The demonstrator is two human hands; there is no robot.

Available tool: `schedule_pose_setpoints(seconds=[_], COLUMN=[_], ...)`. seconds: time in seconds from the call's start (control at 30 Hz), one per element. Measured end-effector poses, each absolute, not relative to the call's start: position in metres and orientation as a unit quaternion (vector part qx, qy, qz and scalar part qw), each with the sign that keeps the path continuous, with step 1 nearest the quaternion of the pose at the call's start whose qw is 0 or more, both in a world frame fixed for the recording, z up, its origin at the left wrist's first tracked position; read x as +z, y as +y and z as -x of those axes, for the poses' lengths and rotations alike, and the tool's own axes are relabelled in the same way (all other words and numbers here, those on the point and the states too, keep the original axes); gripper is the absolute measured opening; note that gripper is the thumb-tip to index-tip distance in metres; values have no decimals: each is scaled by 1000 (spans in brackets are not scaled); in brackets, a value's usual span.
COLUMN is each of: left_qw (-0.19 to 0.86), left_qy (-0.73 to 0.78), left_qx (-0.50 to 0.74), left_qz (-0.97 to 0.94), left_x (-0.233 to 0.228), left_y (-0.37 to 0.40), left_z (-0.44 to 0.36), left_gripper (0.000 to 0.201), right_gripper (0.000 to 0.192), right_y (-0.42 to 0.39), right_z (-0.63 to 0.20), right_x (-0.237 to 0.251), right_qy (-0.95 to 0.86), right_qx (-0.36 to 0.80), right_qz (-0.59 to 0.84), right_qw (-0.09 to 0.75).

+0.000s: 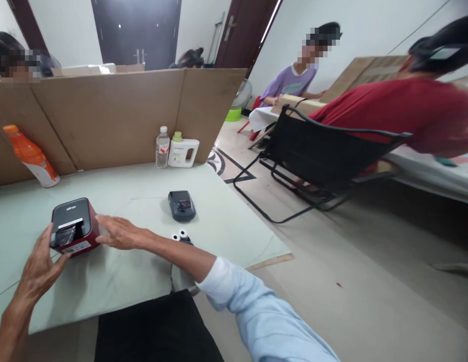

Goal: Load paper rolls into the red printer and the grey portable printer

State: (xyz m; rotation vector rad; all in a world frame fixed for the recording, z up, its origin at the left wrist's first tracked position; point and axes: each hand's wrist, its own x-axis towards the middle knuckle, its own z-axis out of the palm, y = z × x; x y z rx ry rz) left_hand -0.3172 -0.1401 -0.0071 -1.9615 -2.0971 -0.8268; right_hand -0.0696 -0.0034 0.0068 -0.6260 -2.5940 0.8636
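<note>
A small red label printer (73, 226) with a black top stands on the pale green table cover (128, 201). My left hand (40, 266) touches its front left corner, thumb up by the paper slot. My right hand (119, 232) lies flat against its right side, fingers together. Between them the two hands hold the printer. Just right of my right forearm lie two small white paper rolls (180, 235). Farther back sits a dark grey handheld printer (181, 205), untouched.
A cardboard screen (117, 115) walls the table's far side. Before it stand an orange drink bottle (30, 156), a water bottle (162, 147) and a white jug (183, 151). A black folding chair (317, 161) and two seated people are to the right.
</note>
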Motion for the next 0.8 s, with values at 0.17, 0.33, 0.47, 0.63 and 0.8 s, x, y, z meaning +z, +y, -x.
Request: schedule_pose_setpoints(seconds=[0.17, 0.33, 0.47, 0.63, 0.8], left_qw=[247, 153, 160, 167, 108], left_qy=[-592, -558, -594, -599, -609], left_qx=[-334, -210, -148, -123, -92], left_qz=[691, 788, 775, 774, 781], left_x=[-3, -62, -96, -102, -88], left_y=[-160, -153, -153, -167, -165], left_z=[238, 198, 206, 215, 216], left_gripper=[55, 50, 60, 60, 58], right_gripper=[47, 36, 33, 32, 30], right_y=[34, 59, 59, 50, 48], right_z=[-23, -107, -144, -162, -167], right_x=[4, -29, -68, -105, -122], right_qy=[-841, -742, -719, -701, -687], right_qx=[255, 202, 173, 194, 213], right_qz=[268, 368, 425, 454, 468], right_qw=[395, 523, 523, 515, 513])
